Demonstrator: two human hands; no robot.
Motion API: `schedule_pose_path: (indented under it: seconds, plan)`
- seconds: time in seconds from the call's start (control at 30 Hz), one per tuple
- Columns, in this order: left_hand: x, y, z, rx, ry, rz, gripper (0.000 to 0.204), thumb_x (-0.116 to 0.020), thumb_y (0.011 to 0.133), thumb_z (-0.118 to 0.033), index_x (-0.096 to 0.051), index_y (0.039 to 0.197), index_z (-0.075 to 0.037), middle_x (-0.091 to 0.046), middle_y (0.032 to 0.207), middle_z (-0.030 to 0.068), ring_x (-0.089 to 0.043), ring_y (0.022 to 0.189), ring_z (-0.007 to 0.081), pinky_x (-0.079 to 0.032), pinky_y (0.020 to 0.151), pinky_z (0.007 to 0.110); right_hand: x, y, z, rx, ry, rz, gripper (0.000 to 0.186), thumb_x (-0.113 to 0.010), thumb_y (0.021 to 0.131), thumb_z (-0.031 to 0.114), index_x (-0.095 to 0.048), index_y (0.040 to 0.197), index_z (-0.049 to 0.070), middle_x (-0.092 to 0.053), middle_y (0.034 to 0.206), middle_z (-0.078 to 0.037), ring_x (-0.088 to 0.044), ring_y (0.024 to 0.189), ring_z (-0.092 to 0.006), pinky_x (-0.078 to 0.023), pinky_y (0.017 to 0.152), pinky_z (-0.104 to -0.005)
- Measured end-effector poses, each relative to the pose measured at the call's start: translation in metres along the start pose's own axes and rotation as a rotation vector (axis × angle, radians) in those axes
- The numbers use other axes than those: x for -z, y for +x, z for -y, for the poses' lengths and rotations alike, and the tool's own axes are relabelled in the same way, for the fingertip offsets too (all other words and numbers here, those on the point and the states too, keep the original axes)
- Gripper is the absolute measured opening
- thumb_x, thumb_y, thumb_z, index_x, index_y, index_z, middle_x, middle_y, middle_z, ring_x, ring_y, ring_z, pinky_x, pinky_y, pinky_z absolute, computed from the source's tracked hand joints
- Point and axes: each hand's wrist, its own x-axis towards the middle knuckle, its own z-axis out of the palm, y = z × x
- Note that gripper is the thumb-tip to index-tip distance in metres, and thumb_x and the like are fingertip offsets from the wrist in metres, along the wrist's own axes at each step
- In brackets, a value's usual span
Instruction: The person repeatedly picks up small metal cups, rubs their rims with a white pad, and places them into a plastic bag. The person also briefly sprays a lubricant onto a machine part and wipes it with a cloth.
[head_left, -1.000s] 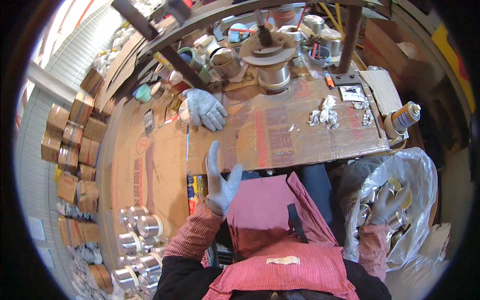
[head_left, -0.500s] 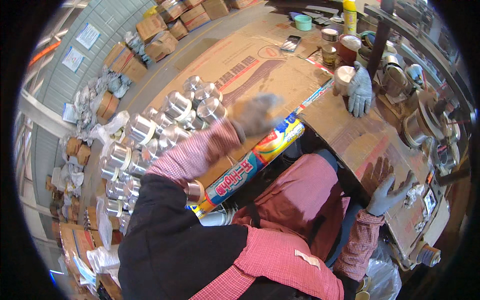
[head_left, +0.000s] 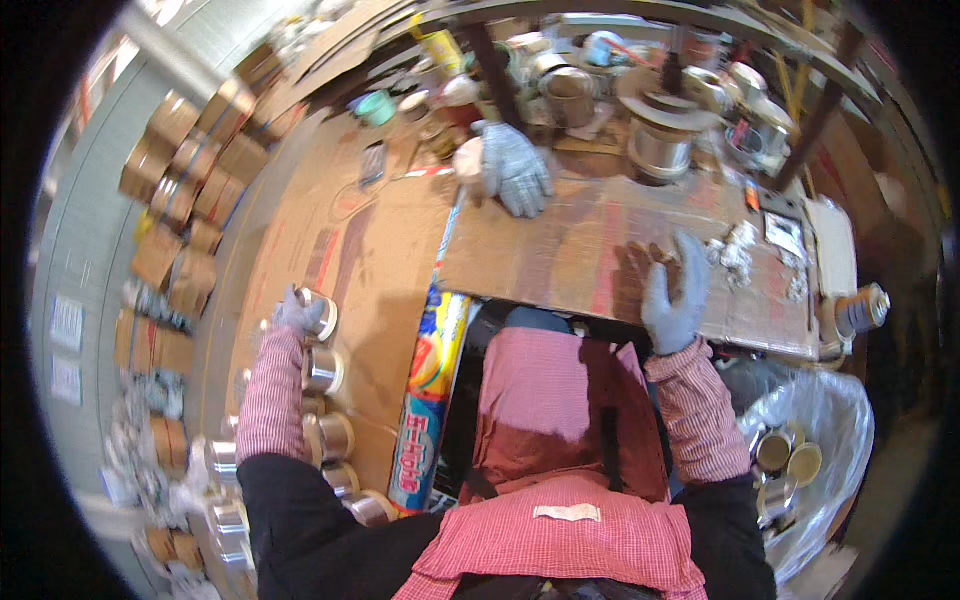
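Observation:
My left hand point(head_left: 293, 316), in a grey glove, reaches out to the left with its fingers bent around a small spool of shiny silver wire point(head_left: 324, 316) with a pale rim. Some blur covers the fingertips. Several more such spools point(head_left: 335, 437) stand on the cardboard below that hand and beside my left forearm. On the right, my gloved right hand point(head_left: 676, 298) is open, thumb and fingers spread, just above the near edge of the cardboard-covered bench point(head_left: 570, 250). It holds nothing and casts a dark shadow.
A loose grey glove point(head_left: 516, 170) lies beside a pale round spool point(head_left: 468, 160). A large wire reel point(head_left: 660, 145) stands under a metal frame point(head_left: 640, 14). A phone point(head_left: 373, 163) and a green bowl point(head_left: 376, 108) lie farther off. At right, a clear plastic bag point(head_left: 835, 430) holds several spools.
My left hand has moved from over the cardboard out to a spool at the left. The view has turned to the right. My right hand stays spread over the bench.

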Motion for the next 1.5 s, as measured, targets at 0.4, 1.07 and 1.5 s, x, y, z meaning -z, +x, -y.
schedule_pose_path:
  seconds: [0.4, 1.07, 1.5]
  plan:
    - [0.01, -0.152, -0.283, -1.282, -0.272, -0.294, 0.088, -0.086, 0.078, -0.037, -0.048, 0.149, -0.002, -0.051, 0.143, 0.0297, -0.053, 0.13, 0.049, -0.045, 0.109, 0.051, 0.001, 0.017, 0.002, -0.037, 0.029, 0.0, 0.054, -0.066, 0.092, 0.007, -0.052, 0.143, -0.002, -0.056, 0.143, -0.024, -0.05, 0.137, -0.0431, -0.039, 0.116, -0.0505]
    - [-0.016, -0.158, -0.504, -0.949, -1.352, -0.3, 0.132, -0.095, 0.07, -0.011, -0.002, 0.164, 0.003, -0.044, 0.15, 0.0246, -0.047, 0.137, 0.032, -0.039, 0.118, 0.041, 0.013, 0.106, 0.0, -0.527, 0.956, -0.146, 0.099, -0.087, 0.076, 0.015, -0.03, 0.156, 0.002, -0.057, 0.136, -0.015, -0.061, 0.121, -0.0253, -0.054, 0.101, -0.0407]
    - [-0.06, -0.186, -0.555, -1.083, -1.271, -0.052, 0.101, -0.084, 0.087, -0.017, -0.017, 0.161, 0.003, -0.038, 0.158, 0.0245, -0.043, 0.143, 0.0335, -0.036, 0.12, 0.044, 0.314, -0.192, -0.032, -0.74, -0.418, -0.616, 0.106, -0.088, 0.083, 0.035, -0.026, 0.161, 0.0, -0.04, 0.157, -0.021, -0.049, 0.137, -0.0323, -0.044, 0.114, -0.0451]
